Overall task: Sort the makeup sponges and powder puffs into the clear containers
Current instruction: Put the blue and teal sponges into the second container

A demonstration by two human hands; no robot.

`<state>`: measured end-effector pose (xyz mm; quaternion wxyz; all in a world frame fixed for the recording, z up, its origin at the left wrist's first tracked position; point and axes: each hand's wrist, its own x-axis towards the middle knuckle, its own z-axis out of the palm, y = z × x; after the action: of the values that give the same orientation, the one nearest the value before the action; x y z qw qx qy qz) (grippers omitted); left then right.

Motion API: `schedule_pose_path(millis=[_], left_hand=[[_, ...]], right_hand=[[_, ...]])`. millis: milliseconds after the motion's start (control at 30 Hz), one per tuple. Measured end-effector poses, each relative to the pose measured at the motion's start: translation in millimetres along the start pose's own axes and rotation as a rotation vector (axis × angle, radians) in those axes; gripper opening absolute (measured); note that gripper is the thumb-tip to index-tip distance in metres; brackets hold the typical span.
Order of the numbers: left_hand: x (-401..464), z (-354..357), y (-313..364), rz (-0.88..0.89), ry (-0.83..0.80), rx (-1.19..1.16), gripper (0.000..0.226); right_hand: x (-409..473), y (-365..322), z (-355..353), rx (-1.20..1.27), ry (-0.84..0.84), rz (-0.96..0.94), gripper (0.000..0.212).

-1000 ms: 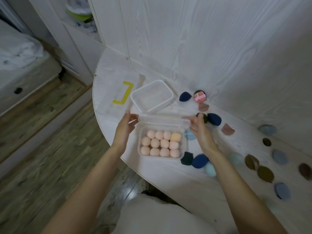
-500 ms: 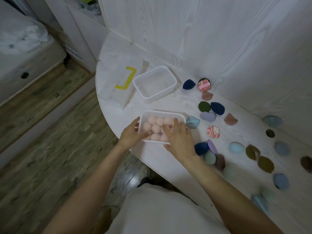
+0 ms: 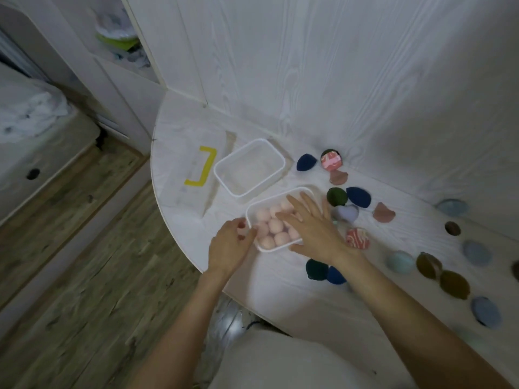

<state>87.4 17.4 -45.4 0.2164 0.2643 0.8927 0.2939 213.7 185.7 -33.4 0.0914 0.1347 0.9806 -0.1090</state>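
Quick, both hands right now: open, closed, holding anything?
Left hand: curled grip on the container edge.
Right hand: open, flat on the container's lid, gripping nothing.

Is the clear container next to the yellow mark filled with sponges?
No, that clear container holds nothing; the pink sponges lie in the nearer container.

Plastic, wood grain and foam

Your clear containers look smooth plastic; the desk shows matt white wood grain; sponges look soft, matt.

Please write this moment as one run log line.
right hand: flat on lid of box of pink sponges | left hand: at box's left edge | second container: empty
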Motion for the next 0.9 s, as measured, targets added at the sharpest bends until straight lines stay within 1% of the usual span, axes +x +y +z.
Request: schedule_pose_path(millis=[33, 100, 167, 200, 233, 300, 333, 400, 467, 567, 667, 733, 800, 867, 900], left_hand=[[10.2, -3.9, -2.1, 0.037, 0.095, 0.077, 0.041], [36.3, -13.5, -3.5, 0.192, 0.245, 0.127, 0.049], [71.4, -21.7, 0.5, 0.362, 0.299, 0.265, 0.066], [90.0, -23.6, 4.1, 0.399, 0.278, 0.35, 0.077], [107.2, -25.2, 9.9, 0.39, 0.212, 0.431, 0.089], [138.2, -23.8, 20.0, 0.302, 0.023, 0.563, 0.109], [153.6, -22.0, 25.9, 0.27, -0.059, 0.626, 0.115], [172.8, -20.4, 34.0, 0.237, -0.177, 0.744, 0.119], [181.8, -18.5, 37.7, 0.256, -0.238, 0.82, 0.119], [180.3, -15.1, 40.9, 0.305, -0.228, 0.786, 0.12], [170.0, -25.2, 49.7, 0.32, -0.14, 0.557, 0.12], [158.2, -40.6, 58.6, 0.388, -0.026, 0.431, 0.119], [139.6, -58.1, 64.4, 0.471, 0.076, 0.38, 0.12], [112.4, -71.1, 64.2, 0.511, 0.103, 0.328, 0.12], [98.7, -74.2, 63.0, 0.529, 0.101, 0.311, 0.119]], right_hand=[[2.1, 0.4, -0.4, 0.007, -0.007, -0.007, 0.071], [5.6, 2.6, 1.2, 0.042, -0.027, 0.018, 0.071], [7.1, 7.1, 2.1, 0.099, -0.015, 0.069, 0.069], [7.5, 10.0, 4.6, 0.107, 0.018, 0.093, 0.068], [8.3, 12.0, 4.9, 0.102, 0.058, 0.117, 0.066], [10.6, 14.0, 5.1, 0.09, 0.142, 0.153, 0.061], [12.2, 17.0, 5.0, 0.107, 0.173, 0.17, 0.057], [11.9, 19.4, 5.7, 0.119, 0.243, 0.139, 0.047], [7.3, 20.5, 8.5, 0.095, 0.333, 0.106, 0.039], [2.4, 24.3, 16.1, 0.08, 0.449, 0.063, 0.039], [5.9, 25.2, 18.8, 0.069, 0.454, 0.055, 0.038], [11.7, 21.4, 15.1, 0.041, 0.417, 0.105, 0.039], [22.0, 13.1, 9.0, 0.074, 0.33, 0.184, 0.041], [34.2, 5.9, 10.1, 0.176, 0.237, 0.22, 0.048], [40.1, 4.6, 12.0, 0.237, 0.214, 0.207, 0.049]])
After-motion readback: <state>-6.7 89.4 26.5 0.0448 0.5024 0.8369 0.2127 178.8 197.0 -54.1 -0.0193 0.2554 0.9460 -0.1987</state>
